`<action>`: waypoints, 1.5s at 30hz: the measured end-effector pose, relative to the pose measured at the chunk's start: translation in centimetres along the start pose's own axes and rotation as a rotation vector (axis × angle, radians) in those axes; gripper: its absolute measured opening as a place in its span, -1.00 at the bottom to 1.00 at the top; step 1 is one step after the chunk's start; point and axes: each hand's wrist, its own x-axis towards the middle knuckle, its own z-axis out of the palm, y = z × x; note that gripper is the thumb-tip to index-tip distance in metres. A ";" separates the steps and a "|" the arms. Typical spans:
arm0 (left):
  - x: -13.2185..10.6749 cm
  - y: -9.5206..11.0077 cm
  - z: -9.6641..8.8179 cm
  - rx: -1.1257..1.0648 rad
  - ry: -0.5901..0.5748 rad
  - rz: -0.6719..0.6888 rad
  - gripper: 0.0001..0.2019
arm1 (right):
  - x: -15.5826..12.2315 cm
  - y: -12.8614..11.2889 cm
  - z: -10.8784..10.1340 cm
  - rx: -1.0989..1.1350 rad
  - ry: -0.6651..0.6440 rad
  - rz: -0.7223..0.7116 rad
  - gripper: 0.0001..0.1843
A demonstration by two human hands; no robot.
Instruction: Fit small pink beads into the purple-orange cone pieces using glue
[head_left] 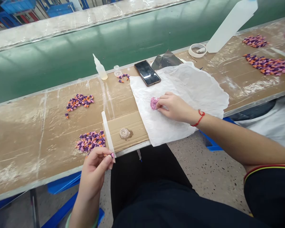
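My left hand (96, 169) is at the near table edge, fingers pinched on a tiny purple piece (112, 155), beside a white strip (108, 133) lying on a cardboard patch. Just above it lies a pile of purple and orange pieces (90, 141). My right hand (174, 106), with a red string at the wrist, rests on a crumpled white paper sheet (194, 95). Its fingertips are drawn together at a small heap of pink beads (154, 103).
Another purple-orange pile (79, 101) lies further left. A small glue bottle (100, 68), a little jar (117, 70), a black phone (147, 72) and a tape roll (197, 50) sit along the far edge by the green conveyor belt (109, 41). A clear round lid (124, 133) is on the cardboard. More piles (269, 65) lie at right.
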 end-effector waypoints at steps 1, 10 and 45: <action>-0.1 -0.1 0.1 -0.009 -0.002 -0.011 -0.78 | 0.0 -0.1 -0.1 -0.003 -0.021 -0.009 -0.78; -0.5 -1.0 0.4 -0.072 -0.036 -0.042 -0.80 | 0.4 -0.2 -0.7 -0.035 -0.119 -0.048 -0.80; -0.9 -0.2 10.8 -0.182 -0.239 0.174 -0.65 | -5.0 -11.4 -1.0 0.506 0.517 -0.205 -0.90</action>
